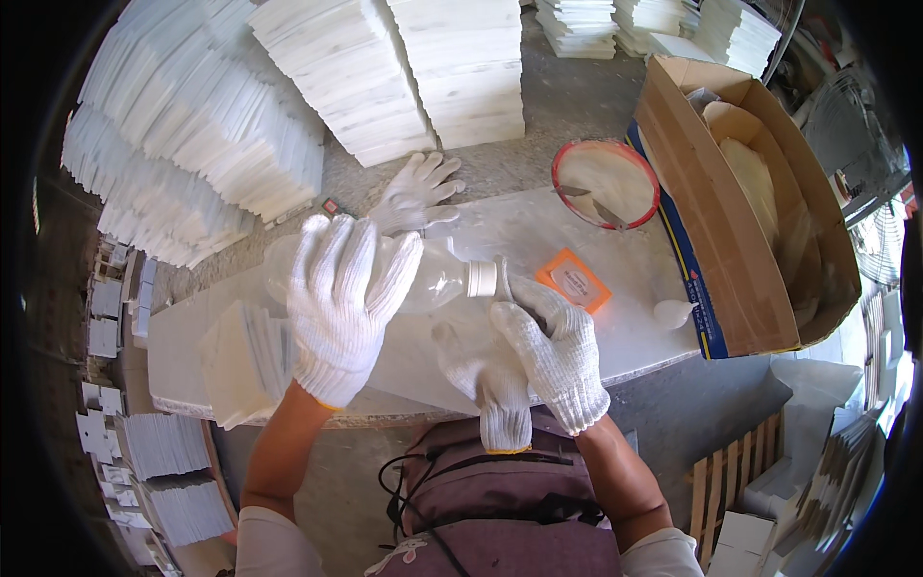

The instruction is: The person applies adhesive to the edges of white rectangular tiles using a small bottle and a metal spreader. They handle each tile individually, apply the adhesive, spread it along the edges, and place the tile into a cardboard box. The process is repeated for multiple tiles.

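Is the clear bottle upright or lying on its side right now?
On its side: the clear bottle lies across the slab, white cap pointing right, left hand gripping it.

Grey concrete floor point(577, 96) — white tile stacks point(192, 144) all around, sunlit.

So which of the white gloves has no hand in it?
The spare glove lying flat behind the plastic bottle. The left hand and right hand wear theirs; a fourth glove lies limp beside the right hand.

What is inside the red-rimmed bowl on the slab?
In the red-rimmed bowl on the slab lie pale white paste and a metal blade. The bowl's bottom is covered by the paste.
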`<move>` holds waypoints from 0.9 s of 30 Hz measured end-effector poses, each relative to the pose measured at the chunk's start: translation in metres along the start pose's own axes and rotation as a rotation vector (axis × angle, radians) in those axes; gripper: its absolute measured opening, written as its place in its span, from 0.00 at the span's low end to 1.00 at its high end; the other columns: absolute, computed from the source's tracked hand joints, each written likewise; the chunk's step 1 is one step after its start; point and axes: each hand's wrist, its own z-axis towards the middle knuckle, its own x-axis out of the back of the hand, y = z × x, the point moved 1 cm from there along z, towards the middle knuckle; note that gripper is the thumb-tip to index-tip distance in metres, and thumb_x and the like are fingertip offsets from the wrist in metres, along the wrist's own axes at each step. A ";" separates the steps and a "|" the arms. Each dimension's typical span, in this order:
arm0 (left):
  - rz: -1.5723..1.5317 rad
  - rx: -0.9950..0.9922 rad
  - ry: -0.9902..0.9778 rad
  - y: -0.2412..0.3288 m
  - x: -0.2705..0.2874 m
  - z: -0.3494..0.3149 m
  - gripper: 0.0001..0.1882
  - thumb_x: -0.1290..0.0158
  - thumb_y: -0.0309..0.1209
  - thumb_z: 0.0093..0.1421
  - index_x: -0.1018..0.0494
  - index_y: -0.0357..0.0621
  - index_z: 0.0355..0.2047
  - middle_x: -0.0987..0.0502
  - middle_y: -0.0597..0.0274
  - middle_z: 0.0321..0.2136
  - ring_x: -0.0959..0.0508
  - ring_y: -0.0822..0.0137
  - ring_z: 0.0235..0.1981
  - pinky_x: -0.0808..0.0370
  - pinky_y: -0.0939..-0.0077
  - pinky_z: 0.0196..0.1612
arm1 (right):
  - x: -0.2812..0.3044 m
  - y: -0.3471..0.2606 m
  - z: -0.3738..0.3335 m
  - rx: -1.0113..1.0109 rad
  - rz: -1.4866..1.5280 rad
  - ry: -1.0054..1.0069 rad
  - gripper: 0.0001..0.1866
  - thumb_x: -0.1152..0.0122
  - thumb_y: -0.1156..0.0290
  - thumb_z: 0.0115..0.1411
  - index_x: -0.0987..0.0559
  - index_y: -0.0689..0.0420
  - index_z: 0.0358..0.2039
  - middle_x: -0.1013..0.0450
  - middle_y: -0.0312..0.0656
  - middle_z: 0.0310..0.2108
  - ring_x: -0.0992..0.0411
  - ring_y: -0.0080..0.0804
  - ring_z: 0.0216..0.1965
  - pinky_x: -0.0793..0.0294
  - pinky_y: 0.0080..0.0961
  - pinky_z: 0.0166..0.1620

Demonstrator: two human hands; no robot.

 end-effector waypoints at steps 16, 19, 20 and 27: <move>0.060 -0.115 -0.058 -0.002 0.009 0.025 0.27 0.43 0.25 0.48 0.23 0.55 0.52 0.28 0.56 0.48 0.28 0.53 0.53 0.34 0.48 0.62 | 0.003 -0.001 -0.003 0.074 -0.078 0.041 0.16 0.37 0.68 0.60 0.21 0.62 0.47 0.23 0.50 0.32 0.24 0.37 0.30 0.25 0.28 0.38; 0.059 -0.112 -0.050 -0.002 0.010 0.028 0.26 0.43 0.25 0.49 0.23 0.57 0.51 0.29 0.56 0.48 0.28 0.54 0.53 0.33 0.49 0.61 | 0.002 0.004 -0.004 0.143 -0.137 0.091 0.17 0.36 0.68 0.59 0.21 0.62 0.46 0.23 0.51 0.33 0.24 0.38 0.30 0.25 0.29 0.38; 0.060 -0.108 -0.045 -0.002 0.010 0.029 0.26 0.43 0.26 0.50 0.23 0.58 0.51 0.29 0.57 0.48 0.28 0.55 0.53 0.33 0.49 0.61 | 0.001 0.007 -0.003 0.172 -0.152 0.103 0.16 0.36 0.68 0.59 0.22 0.62 0.45 0.24 0.50 0.32 0.25 0.38 0.30 0.25 0.28 0.37; 0.171 -0.104 0.041 -0.001 -0.010 0.017 0.26 0.44 0.32 0.57 0.31 0.65 0.57 0.31 0.60 0.47 0.30 0.61 0.54 0.31 0.56 0.61 | 0.000 -0.012 0.005 0.061 -0.192 -0.021 0.11 0.39 0.70 0.60 0.24 0.65 0.37 0.34 0.40 0.25 0.37 0.23 0.28 0.31 0.23 0.33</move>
